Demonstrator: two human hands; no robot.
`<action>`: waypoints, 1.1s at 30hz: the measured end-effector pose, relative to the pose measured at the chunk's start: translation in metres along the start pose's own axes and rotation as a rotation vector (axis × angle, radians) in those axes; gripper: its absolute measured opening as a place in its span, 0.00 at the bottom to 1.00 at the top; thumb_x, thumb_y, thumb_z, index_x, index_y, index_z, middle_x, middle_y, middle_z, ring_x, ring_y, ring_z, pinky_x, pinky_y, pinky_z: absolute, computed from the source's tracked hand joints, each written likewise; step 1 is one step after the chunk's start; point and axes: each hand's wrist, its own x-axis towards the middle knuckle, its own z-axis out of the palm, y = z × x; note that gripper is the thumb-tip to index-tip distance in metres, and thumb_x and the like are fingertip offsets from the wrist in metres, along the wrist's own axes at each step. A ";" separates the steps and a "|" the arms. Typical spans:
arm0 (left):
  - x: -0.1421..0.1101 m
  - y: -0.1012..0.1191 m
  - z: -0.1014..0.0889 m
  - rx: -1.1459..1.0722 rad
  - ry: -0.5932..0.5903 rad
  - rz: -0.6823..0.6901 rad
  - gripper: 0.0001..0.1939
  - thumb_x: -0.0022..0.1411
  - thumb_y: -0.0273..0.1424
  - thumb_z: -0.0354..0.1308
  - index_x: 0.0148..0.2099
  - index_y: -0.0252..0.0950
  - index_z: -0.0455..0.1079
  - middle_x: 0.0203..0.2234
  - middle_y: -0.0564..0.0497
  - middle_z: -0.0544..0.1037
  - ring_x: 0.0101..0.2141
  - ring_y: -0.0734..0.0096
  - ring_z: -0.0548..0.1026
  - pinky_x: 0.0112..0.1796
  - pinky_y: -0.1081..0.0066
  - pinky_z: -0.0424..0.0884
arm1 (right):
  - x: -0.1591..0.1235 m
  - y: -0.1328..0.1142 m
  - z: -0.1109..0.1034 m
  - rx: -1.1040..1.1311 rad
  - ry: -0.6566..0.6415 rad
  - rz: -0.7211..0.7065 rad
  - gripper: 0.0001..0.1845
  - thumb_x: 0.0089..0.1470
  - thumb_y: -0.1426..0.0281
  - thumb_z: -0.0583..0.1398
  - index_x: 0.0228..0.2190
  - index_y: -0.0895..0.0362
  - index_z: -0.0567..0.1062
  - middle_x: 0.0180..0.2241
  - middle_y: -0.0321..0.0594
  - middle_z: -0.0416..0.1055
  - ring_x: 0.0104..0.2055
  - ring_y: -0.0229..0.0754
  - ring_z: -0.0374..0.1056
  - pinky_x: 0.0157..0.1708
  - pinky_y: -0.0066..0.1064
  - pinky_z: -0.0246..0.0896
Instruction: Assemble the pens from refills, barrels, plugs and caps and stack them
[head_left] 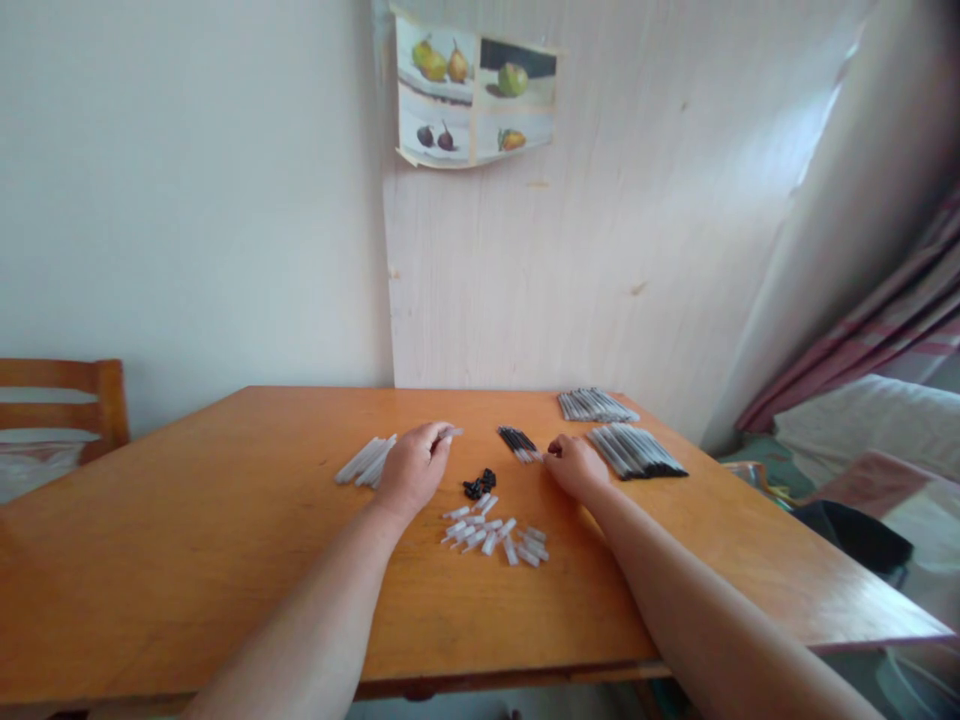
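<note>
My left hand [415, 465] is closed around a clear plastic tube [450, 432], whose end sticks out past the fingertips. Beside that hand lies a pile of translucent pen barrels [364, 462], partly covered by it. My right hand [576, 465] has its fingers curled together at the light-tipped ends of some slim black pen refills [517, 443]; whether one is pinched there is hidden. Between the hands sits a small heap of black plastic pieces [480, 484]. Nearer to me are scattered short whitish plastic pieces [491, 532] with narrow tips.
To the right of my right hand lies a row of clear pens with black ends [637, 452]. Another bundle of pens [596, 404] is at the back of the wooden table [262, 560]. A chair [105, 405] stands left; a black container [855, 535] is off the right edge.
</note>
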 end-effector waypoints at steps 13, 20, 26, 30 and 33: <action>0.000 0.006 -0.002 0.103 0.016 0.023 0.14 0.65 0.34 0.49 0.47 0.38 0.73 0.42 0.47 0.79 0.45 0.63 0.74 0.49 0.65 0.68 | -0.005 -0.001 0.006 -0.050 -0.010 -0.039 0.13 0.54 0.63 0.55 0.34 0.55 0.77 0.38 0.46 0.74 0.41 0.45 0.69 0.35 0.31 0.57; 0.000 0.005 -0.003 0.121 0.019 0.034 0.14 0.64 0.34 0.50 0.47 0.38 0.73 0.41 0.47 0.78 0.43 0.64 0.73 0.46 0.67 0.68 | -0.007 -0.002 0.006 -0.072 0.000 -0.035 0.13 0.55 0.63 0.54 0.33 0.55 0.77 0.37 0.45 0.74 0.38 0.44 0.69 0.31 0.29 0.55; 0.000 0.002 -0.004 0.201 0.023 0.034 0.14 0.64 0.36 0.51 0.45 0.38 0.74 0.36 0.46 0.75 0.41 0.63 0.72 0.44 0.66 0.67 | -0.007 -0.003 -0.002 0.014 0.144 -0.022 0.13 0.54 0.64 0.54 0.31 0.56 0.76 0.37 0.45 0.75 0.38 0.44 0.69 0.32 0.29 0.54; 0.000 0.000 -0.003 0.167 0.008 0.064 0.12 0.65 0.35 0.50 0.43 0.36 0.72 0.37 0.45 0.75 0.42 0.63 0.71 0.45 0.65 0.66 | -0.011 -0.005 -0.012 0.257 0.205 -0.057 0.14 0.53 0.63 0.54 0.27 0.57 0.75 0.29 0.42 0.74 0.33 0.42 0.67 0.30 0.29 0.53; -0.002 0.004 -0.001 0.142 -0.084 0.084 0.11 0.66 0.33 0.48 0.43 0.37 0.71 0.36 0.47 0.75 0.39 0.65 0.72 0.41 0.67 0.66 | -0.016 -0.006 -0.019 0.632 0.140 -0.072 0.14 0.51 0.60 0.56 0.27 0.57 0.74 0.23 0.37 0.69 0.26 0.39 0.62 0.26 0.28 0.52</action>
